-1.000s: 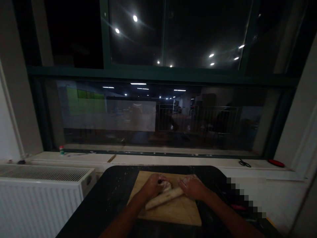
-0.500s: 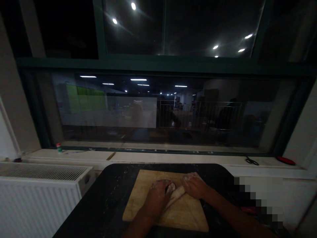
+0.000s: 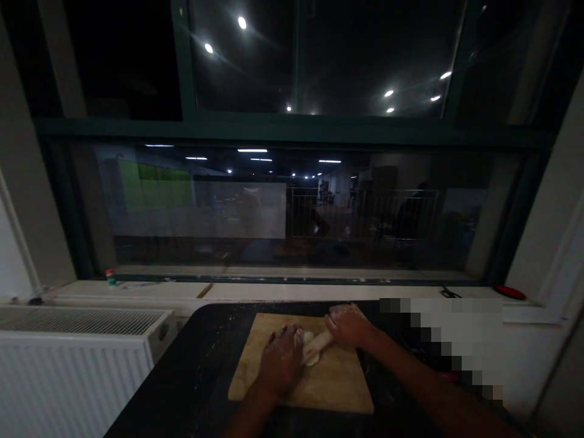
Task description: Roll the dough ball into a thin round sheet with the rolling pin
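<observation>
Right hand (image 3: 347, 323) closed on rolling pin (image 3: 319, 343); left hand (image 3: 280, 359) over near end (grip cannot be told). Pin, earlier beside dough (image 3: 308, 336), now crosses it, apparently bearing down.

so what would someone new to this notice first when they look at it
Probably the wide dark window, which fills most of the view, with bright spots of light in its upper panes. Below, near the bottom middle, a floury left hand and right hand are on a rolling pin over pale dough on a wooden board. A white radiator stands out at the lower left.
</observation>
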`<action>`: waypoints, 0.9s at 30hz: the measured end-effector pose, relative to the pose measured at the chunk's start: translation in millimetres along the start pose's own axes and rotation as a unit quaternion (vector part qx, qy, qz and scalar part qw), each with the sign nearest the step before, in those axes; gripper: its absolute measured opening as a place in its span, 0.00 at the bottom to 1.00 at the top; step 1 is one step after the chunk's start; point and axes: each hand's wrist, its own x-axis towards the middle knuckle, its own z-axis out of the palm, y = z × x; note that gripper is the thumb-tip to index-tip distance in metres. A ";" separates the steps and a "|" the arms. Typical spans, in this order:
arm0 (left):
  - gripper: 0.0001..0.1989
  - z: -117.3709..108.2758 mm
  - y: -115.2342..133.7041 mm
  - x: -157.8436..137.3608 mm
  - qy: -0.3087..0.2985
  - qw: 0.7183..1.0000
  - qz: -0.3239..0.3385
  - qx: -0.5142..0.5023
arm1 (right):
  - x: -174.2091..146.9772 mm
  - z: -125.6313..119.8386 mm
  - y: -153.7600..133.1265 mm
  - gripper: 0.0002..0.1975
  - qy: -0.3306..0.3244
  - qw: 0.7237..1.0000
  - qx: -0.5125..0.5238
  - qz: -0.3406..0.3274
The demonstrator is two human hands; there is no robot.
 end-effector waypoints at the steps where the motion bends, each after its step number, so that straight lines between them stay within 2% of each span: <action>1: 0.22 3.0 0.7 -1.0 -0.009 1.000 -0.004 0.026 | 6.0 3.6 1.5 0.18 0.000 1.000 0.004 -0.007; 3: 0.23 8.2 3.8 0.5 -0.017 0.998 -0.013 0.065 | 10.9 17.1 3.3 0.16 0.020 0.999 0.020 -0.027; 5: 0.23 12.3 7.9 5.0 0.000 0.997 -0.026 0.070 | 5.8 34.5 3.7 0.18 0.058 0.997 0.050 -0.031; 9: 0.23 20.2 11.7 9.9 0.030 0.997 -0.058 0.045 | -24.7 60.6 -1.4 0.22 0.098 0.991 0.095 -0.013; 12: 0.23 25.0 6.6 5.9 0.047 0.997 -0.036 0.041 | -50.7 66.3 -8.9 0.23 0.125 0.987 0.088 0.044; 15: 0.22 24.1 -3.7 1.6 0.036 0.998 -0.002 0.043 | -61.3 59.0 -12.8 0.23 0.133 0.985 0.062 0.085; 18: 0.21 17.3 -14.5 2.5 0.019 0.999 -0.002 0.049 | -43.5 37.0 -8.8 0.24 0.104 0.990 0.058 0.078; 22: 0.23 12.2 -24.6 8.5 0.005 0.996 -0.032 0.085 | 6.6 8.8 3.4 0.24 0.058 0.998 0.024 0.018; 24: 0.23 14.6 -25.6 10.5 -0.022 0.994 -0.038 0.100 | 24.6 10.2 7.6 0.21 0.042 0.999 0.012 -0.012; 27: 0.24 20.9 -20.3 11.4 -0.043 0.993 -0.026 0.106 | 28.6 34.0 9.4 0.15 0.043 0.999 0.012 -0.022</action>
